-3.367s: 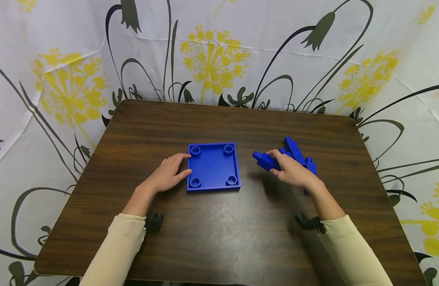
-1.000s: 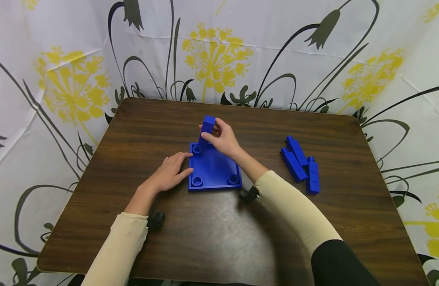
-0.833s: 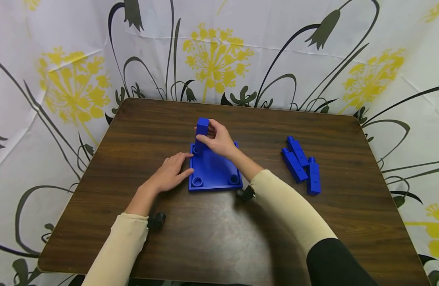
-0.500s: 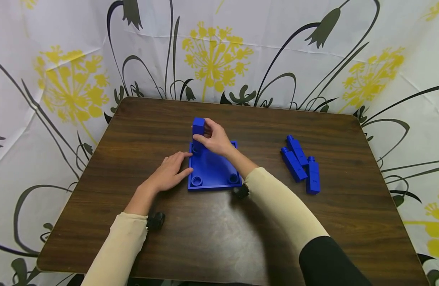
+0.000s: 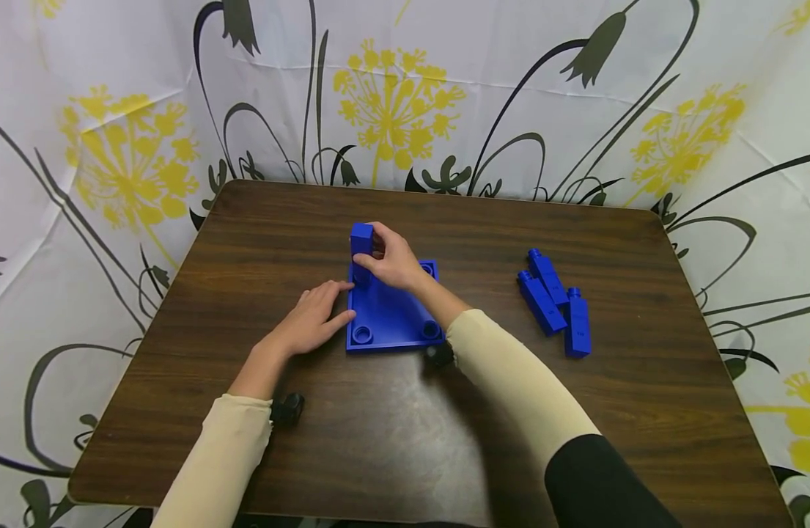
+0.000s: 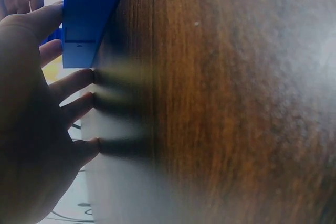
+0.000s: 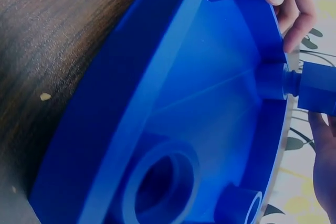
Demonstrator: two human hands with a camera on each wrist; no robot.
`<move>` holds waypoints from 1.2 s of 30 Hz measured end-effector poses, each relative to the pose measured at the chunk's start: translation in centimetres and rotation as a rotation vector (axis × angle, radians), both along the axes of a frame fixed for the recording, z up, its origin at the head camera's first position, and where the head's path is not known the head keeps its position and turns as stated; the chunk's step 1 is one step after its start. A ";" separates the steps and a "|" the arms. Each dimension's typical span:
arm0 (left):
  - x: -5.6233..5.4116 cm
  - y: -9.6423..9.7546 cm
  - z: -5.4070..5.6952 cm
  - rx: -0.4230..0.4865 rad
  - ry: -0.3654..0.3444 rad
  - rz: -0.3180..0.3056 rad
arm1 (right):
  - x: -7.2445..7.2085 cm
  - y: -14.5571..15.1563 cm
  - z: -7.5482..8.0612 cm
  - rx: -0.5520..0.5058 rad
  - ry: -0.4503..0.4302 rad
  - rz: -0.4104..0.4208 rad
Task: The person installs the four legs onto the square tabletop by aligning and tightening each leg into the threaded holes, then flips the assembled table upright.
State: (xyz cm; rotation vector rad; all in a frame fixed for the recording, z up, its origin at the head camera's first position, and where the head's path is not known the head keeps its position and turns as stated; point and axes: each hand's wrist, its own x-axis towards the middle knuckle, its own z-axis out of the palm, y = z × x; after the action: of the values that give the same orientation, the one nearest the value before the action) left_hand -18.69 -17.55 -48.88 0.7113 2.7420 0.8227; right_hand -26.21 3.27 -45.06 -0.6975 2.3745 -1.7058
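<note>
A square blue raised-rim panel [image 5: 394,312] with round sockets in its corners lies on the table, looking like a small upturned toy tabletop. My right hand [image 5: 394,260] pinches a blue block-shaped leg [image 5: 361,242] between thumb and fingers, upright over the far left corner. In the right wrist view the leg's narrow threaded end [image 7: 292,81] sits right at the mouth of that corner socket [image 7: 270,81]. My left hand [image 5: 315,319] touches the panel's left edge with thumb and index finger, its fingers extended. The left wrist view shows those fingers [image 6: 79,82] spread beside the panel.
Three more blue legs [image 5: 578,326] with threaded ends lie close together on the right of the brown wooden table [image 5: 279,242]. A flower-patterned curtain [image 5: 405,95] hangs behind the table. Each wrist carries a small black camera [image 5: 287,408].
My right hand took a leg from the right-hand group, carried it left over the panel, stood it upright, and lowered it onto the far left socket. The left hand has stayed in place.
</note>
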 end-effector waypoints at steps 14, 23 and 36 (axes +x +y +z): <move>-0.1 -0.1 -0.3 -0.003 -0.011 0.005 | -0.4 0.7 1.2 0.055 -0.028 0.165; -0.1 0.0 -0.3 -0.012 -0.017 0.003 | -0.3 0.6 1.3 0.120 -0.032 0.158; -0.1 0.0 -0.3 -0.011 -0.006 -0.005 | -0.3 0.7 0.9 0.142 -0.039 0.076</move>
State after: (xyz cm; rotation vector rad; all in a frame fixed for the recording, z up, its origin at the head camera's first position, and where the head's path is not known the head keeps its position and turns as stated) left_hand -18.75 -17.56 -49.15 0.7124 2.7357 0.8072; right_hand -26.50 3.97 -44.14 -0.7156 2.3819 -1.4901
